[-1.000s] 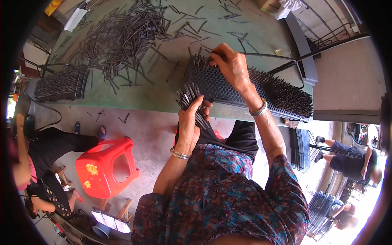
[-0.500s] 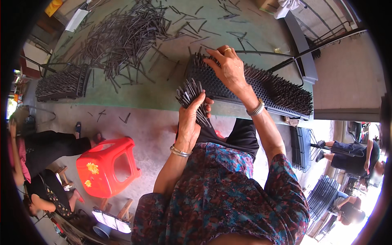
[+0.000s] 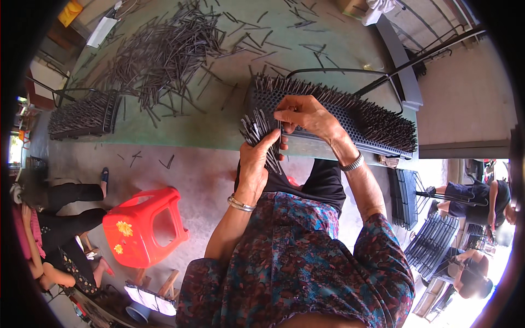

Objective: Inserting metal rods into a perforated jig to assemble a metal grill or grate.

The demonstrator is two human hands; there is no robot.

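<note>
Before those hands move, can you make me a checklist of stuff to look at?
1. Left hand wrapped around the bundle of thin dark sticks: ok.
2. Right hand at the bundle: ok, close against its right side.
3. Just one stick pinched there: cannot tell.
4. Free holes in the perforated black rack: ok, open ones show.
5. Loose sticks kept off the floor: not ok, a few lie there.

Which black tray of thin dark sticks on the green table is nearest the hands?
The long, perforated black tray on the right, beside the right hand; the other black tray sits far left.
</note>
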